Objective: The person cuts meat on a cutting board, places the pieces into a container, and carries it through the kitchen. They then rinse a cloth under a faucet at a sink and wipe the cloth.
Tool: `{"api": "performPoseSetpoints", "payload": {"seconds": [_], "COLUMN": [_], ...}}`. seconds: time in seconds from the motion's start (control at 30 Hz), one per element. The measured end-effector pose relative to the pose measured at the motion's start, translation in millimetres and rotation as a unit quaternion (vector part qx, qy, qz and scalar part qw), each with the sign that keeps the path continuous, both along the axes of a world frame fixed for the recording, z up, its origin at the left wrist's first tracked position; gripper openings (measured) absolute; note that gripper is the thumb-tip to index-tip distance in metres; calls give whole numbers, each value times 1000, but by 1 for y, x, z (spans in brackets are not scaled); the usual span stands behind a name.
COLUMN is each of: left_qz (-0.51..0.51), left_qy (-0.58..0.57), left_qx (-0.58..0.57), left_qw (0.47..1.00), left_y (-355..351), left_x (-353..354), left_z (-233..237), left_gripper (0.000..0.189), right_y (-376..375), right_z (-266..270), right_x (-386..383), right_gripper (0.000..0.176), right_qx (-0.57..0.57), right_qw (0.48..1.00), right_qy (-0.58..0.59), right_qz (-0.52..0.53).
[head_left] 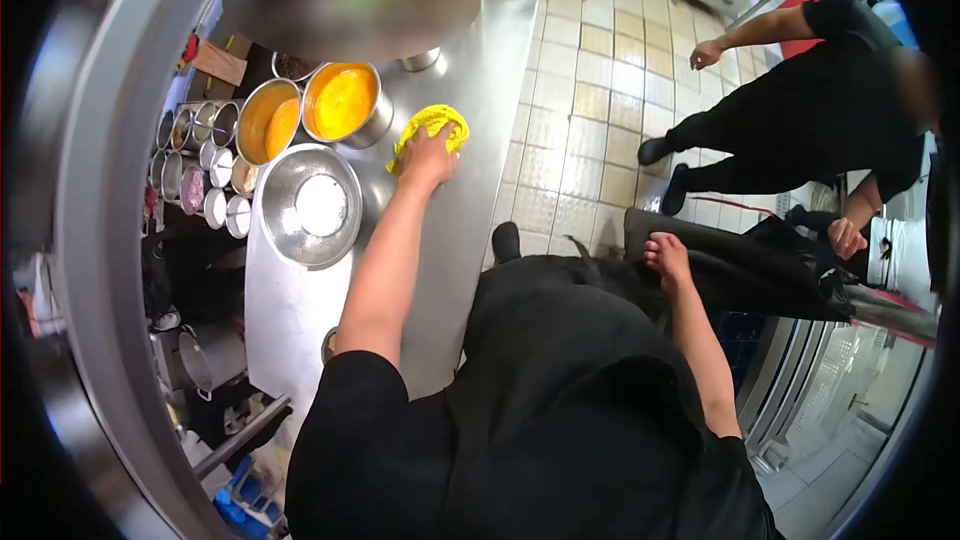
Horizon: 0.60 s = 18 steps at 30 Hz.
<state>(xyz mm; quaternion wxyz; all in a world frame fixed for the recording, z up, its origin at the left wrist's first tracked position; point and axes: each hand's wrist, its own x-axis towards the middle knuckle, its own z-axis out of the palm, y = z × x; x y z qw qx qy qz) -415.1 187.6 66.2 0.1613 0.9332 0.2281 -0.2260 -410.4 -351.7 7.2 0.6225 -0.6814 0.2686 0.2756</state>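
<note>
My left hand [428, 162] presses a crumpled yellow cloth [436, 121] onto the steel counter [455, 205], its fingers closed over the cloth. Just left of the cloth stands a steel pot of orange-yellow liquid [343, 102]. Another pot with orange contents [268, 123] is beside it, and a wide steel bowl [309, 207] is in front of both. My right hand [670, 260] hangs at my side, off the counter. Its fingers are curled in, and I see nothing in them.
Several small containers [215, 205] line the counter's far left side. A large blurred oval covers the counter's back. A co-worker in black [815, 105] stands on the tiled floor [580, 90] at right. Black material [740, 265] lies beyond my right hand.
</note>
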Motion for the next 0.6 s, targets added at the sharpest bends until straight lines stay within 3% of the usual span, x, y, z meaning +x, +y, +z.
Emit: {"api": "performPoseSetpoints", "payload": {"seconds": [0.07,0.2,0.33,0.47,0.53,0.6], "left_qz": [15,97,235,363,440,444], "left_qy": [-47,-32,-47,-20,-20,-32], "left_qx": [-2,-16,-34,2,-14,7], "left_qw": [999,995,970,932,898,895], "left_y": [-2,-18,-47,-67,-73,-89], "left_x": [-28,-108,-170,-155,-131,-102], "left_z": [-15,-6,-12,-17,-22,-25], "left_gripper": [66,70,80,80,79,78], "right_y": [3,-5,-53,-64,-63,-48], "right_z": [12,12,-39,-62,-78,-81], "right_x": [3,18,54,139,196,257], "right_gripper": [14,14,11,10,12,13], "right_qx": [-38,-53,-50,-66,-19,-35], "right_qw": [999,996,997,996,998,998], "right_qy": [8,37,55,57,51,51], "right_qz": [-21,-61,-23,-3,-19,25]}}
